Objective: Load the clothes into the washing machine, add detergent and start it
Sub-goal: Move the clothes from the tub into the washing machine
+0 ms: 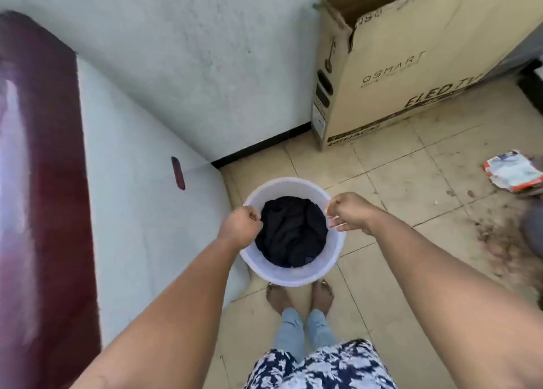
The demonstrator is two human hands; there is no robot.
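The scene was lit brightly and evenly by soft daylight — shadows were kept faint. A pale glare was thrown along the dark red lid (pixel 44 153) at left. Edges were bent by wide-angle distortion — corners were smeared by blur.

1. The bucket (pixel 293 274) was translucent white.
2. The clothes (pixel 292 230) in it were dark navy.
3. The washing machine (pixel 132 212) was white with a maroon lid (pixel 44 168).
4. The cardboard box (pixel 411 74) was tan with black print.
5. The floor (pixel 396 183) tiles were beige.

One bucket (pixel 293 274), one heap of dark clothes (pixel 292 231), one cardboard box (pixel 411 74), one crumpled packet (pixel 512 172), two hands (pixel 239 227) (pixel 349 209).
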